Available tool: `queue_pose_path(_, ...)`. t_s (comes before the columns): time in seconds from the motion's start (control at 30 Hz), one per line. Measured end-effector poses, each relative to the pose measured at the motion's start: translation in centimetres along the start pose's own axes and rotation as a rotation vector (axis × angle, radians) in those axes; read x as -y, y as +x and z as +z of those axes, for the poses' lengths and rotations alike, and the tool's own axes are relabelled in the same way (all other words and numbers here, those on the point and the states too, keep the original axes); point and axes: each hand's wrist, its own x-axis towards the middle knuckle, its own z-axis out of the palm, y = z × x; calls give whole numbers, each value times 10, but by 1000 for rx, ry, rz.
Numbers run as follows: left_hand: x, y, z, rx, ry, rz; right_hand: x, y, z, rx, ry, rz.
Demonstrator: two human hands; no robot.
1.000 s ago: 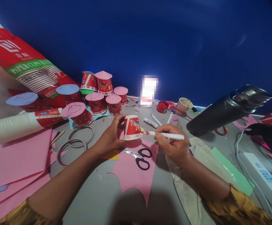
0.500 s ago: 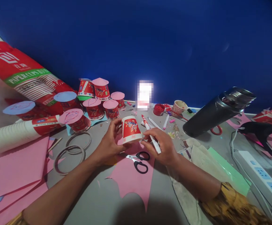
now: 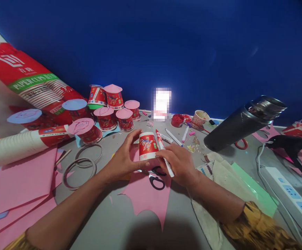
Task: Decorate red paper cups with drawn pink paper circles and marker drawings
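Observation:
A red and white paper cup (image 3: 148,143) with a printed picture stands nearly upright in front of me. My left hand (image 3: 126,156) curves around its left side, thumb along the lower front and fingers behind. Between the fingers of my right hand (image 3: 179,161) is a white marker (image 3: 169,166) with a red tip end pointing up and away, close to the cup's right side. Some right fingers reach the cup's lower edge and are partly hidden. Beneath the hands, black-handled scissors (image 3: 156,182) lie on a cut piece of pink paper (image 3: 148,201).
Several red cups with pink or blue paper discs (image 3: 80,126) stand at the left, beside a stack of cups (image 3: 13,147) and a paper-cup bag (image 3: 31,74). A dark flask (image 3: 234,123), a cloth (image 3: 224,184) and a power strip (image 3: 293,194) lie to the right. Loose markers (image 3: 174,137) lie ahead.
The cup has turned more upright and shifted slightly right and down. My right hand has come lower against it, partly covering the scissors' upper handle, still holding the marker.

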Motion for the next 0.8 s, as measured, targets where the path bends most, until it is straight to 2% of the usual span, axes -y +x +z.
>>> queue_pose_path(0.1,-1,1,-4,9,160,42,1,-1,1,17,96,48)
queue_pose_path(0.2,5,3,-8,-24,131,78,-2,0,-4,-55,230,76)
queue_pose_path(0.33,8,6,-11,-62,113,49,-2,7,-16,-109,346,106)
queue_pose_path(0.5,-3,7,-9,-41,147,26,3,13,-22,-95,373,229)
queue_pose_path(0.63,-8,7,-7,-38,146,22,4,14,-19,-91,387,219)
queue_pose_path(0.8,-6,7,-7,-30,143,14,6,14,-17,-78,361,205)
